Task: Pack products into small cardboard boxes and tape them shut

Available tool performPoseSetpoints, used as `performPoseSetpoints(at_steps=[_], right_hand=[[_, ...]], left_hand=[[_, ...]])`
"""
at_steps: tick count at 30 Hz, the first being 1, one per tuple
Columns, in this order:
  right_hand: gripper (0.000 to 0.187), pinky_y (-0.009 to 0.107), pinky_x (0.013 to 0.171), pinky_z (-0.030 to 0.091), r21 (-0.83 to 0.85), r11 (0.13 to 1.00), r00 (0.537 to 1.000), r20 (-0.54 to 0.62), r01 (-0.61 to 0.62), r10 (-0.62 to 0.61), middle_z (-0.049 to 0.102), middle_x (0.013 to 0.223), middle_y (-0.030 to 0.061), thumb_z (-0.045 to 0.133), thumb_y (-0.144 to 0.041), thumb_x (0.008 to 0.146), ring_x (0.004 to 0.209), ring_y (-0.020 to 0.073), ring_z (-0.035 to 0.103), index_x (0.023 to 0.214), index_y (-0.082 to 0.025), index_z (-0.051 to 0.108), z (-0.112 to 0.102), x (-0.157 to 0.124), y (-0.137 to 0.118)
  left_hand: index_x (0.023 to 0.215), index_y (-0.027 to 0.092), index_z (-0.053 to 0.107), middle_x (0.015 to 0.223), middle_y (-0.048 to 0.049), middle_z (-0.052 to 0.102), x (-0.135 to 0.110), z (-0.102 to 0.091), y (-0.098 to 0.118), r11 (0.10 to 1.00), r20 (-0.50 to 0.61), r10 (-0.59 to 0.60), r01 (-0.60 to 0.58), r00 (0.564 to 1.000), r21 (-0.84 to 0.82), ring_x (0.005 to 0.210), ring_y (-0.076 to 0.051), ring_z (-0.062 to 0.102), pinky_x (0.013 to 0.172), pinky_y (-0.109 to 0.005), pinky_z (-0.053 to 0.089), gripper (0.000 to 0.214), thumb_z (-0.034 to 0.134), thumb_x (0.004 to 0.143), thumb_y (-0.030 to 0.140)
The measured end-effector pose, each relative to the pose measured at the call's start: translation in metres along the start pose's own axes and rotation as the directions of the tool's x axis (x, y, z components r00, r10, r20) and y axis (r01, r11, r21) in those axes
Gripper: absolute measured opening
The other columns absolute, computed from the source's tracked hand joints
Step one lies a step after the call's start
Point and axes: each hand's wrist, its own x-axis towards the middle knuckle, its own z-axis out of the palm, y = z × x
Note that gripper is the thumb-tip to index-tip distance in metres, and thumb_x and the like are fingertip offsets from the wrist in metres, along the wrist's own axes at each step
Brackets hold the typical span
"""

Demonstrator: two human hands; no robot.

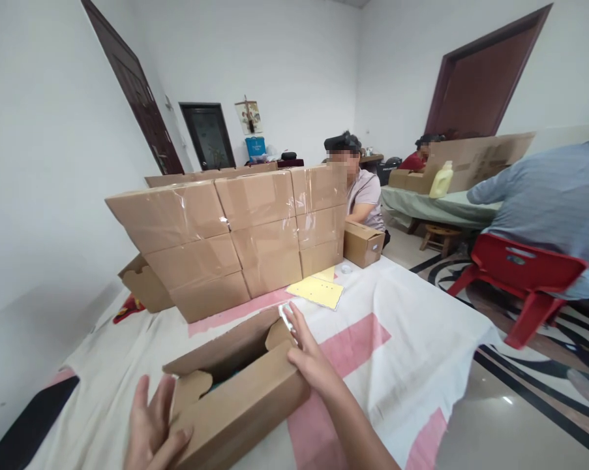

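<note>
A small open-topped cardboard box [248, 405] stands in front of me, slightly turned, with its end flaps folded inward. Something bluish-green [224, 380] shows in its dark interior, too little of it to name. My left hand [152, 424] grips the near left end, thumb on the front wall and fingers spread up beside the end. At the far right end my right hand [310, 352] holds the box, its thumb on the front wall and its fingers raised along the end. A small white edge [285, 318] shows by those fingertips; what it belongs to is unclear.
A wall of stacked, taped cardboard boxes [265, 228] rises behind. Yellow sheets [318, 291], a tape roll [346, 268] and another box [365, 245] lie on the cloth-covered table [416, 313]. A person sits behind the stack; others sit at right, one on a red chair [524, 261].
</note>
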Motion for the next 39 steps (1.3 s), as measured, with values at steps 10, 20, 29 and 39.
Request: performPoseSetpoints(at_steps=[10,20,29,39], right_hand=[[0.046,0.049,0.111,0.041,-0.377,0.838,0.907,0.013,0.394,-0.421,0.069,0.112,0.0060,0.050,-0.009,0.071,0.121,0.0280,0.060,0.107,-0.026,0.073,-0.004,0.004,-0.007],[0.064,0.045,0.112,0.041,-0.520,0.736,0.900,0.208,0.433,-0.382,0.055,0.153,0.0130,0.048,-0.043,0.103,0.132,0.0298,0.055,0.162,-0.024,0.034,-0.033,-0.015,0.003],[0.065,0.029,0.065,0.041,-0.485,0.808,0.943,-0.155,-0.334,0.296,0.057,0.053,0.0033,0.045,-0.056,0.103,0.057,0.0165,0.054,0.058,-0.015,0.067,-0.079,0.095,0.013],[0.034,0.025,0.042,0.018,-0.230,0.796,0.826,-0.085,-0.560,0.557,0.033,0.037,-0.0082,0.064,-0.026,0.090,0.035,0.0077,0.027,0.059,-0.019,0.053,-0.060,0.095,0.030]], left_hand=[[0.143,0.040,0.055,0.125,-0.0043,0.074,0.012,-0.003,0.019,0.782,0.085,0.409,-0.397,0.908,0.480,0.133,-0.032,0.059,0.125,-0.072,0.009,0.044,0.042,0.101,0.036],[0.153,0.039,0.049,0.168,-0.0066,0.038,0.020,0.007,0.030,0.393,0.452,0.238,-0.511,0.860,0.765,0.156,-0.040,0.030,0.119,-0.069,0.030,0.069,0.057,0.090,0.065],[0.155,0.040,0.044,0.170,-0.0050,0.032,0.028,-0.017,0.008,0.330,0.443,0.229,-0.497,0.867,0.803,0.155,-0.041,0.031,0.116,-0.066,0.038,0.069,0.059,0.091,0.062],[0.161,0.041,0.034,0.171,-0.0048,0.032,0.020,-0.019,0.013,0.305,0.455,0.367,-0.567,0.812,0.765,0.153,-0.038,0.035,0.119,-0.058,0.037,0.076,0.060,0.092,0.061]])
